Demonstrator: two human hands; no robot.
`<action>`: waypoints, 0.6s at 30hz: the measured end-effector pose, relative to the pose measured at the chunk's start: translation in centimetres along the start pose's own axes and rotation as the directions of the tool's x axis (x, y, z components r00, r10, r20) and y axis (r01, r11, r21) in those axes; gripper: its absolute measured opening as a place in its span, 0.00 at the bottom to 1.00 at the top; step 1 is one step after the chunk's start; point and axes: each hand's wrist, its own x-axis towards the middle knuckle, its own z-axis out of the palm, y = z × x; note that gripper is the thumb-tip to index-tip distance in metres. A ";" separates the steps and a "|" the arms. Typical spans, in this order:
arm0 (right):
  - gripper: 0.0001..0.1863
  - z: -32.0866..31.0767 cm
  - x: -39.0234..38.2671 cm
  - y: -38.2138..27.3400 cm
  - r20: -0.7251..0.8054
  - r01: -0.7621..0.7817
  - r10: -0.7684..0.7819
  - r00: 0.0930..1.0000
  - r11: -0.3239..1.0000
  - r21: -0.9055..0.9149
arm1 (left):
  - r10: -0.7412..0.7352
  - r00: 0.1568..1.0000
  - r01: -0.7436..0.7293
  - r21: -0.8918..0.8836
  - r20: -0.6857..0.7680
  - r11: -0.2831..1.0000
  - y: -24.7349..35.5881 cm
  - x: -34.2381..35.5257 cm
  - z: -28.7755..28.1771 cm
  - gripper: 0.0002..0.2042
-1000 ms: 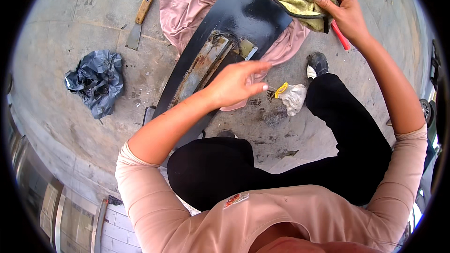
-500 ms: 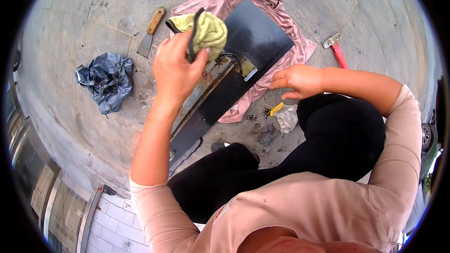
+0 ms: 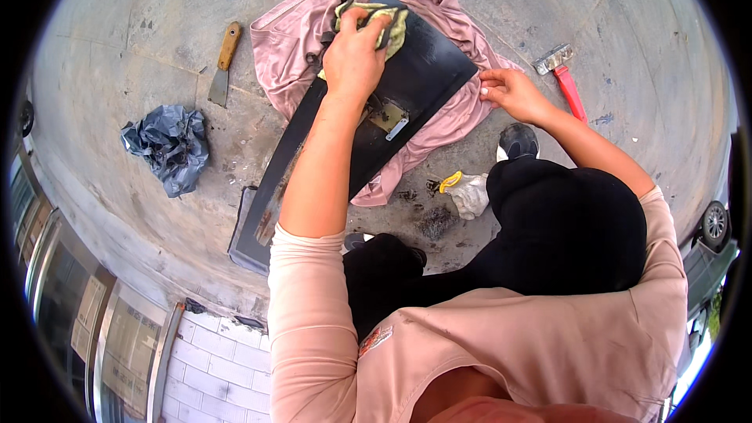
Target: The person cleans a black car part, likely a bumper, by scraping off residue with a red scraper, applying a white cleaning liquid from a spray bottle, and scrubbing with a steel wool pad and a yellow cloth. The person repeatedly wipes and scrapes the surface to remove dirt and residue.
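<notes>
A long black panel (image 3: pixel 431 70), glossy and wider at its far end, lies slantwise on a crumpled pink cloth (image 3: pixel 286 43). My left hand (image 3: pixel 354 55) is closed on a yellow-green rag (image 3: pixel 397 27) with dark edging, pressed against the panel's far end. Nearer to me, a small brass-coloured plate (image 3: pixel 386 117) shows on the panel, with rusty marks farther down its length. At the panel's right corner is my right hand (image 3: pixel 513 95), fingers stretched toward the edge over the pink cloth. Whether its fingertips touch the panel or just the cloth, I cannot tell.
A scraper (image 3: pixel 229 47) with a wooden handle and a crumpled grey plastic bag (image 3: pixel 168 149) lie on the concrete at left. To the right is a red-handled hammer (image 3: pixel 569 92). A whitish glove (image 3: pixel 470 194) with a yellow cuff lies by my knee.
My left hand has brought the rag from above the panel down onto its far end. The right hand has moved forward to the panel's corner. The panel's near end now lies farther left.
</notes>
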 end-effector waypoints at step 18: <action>0.23 -0.1 1.8 -2.4 0.022 -0.319 0.331 0.943 0.884 0.343 | 0.211 0.964 -0.211 -0.018 0.161 0.977 7.7 -2.1 6.6 0.27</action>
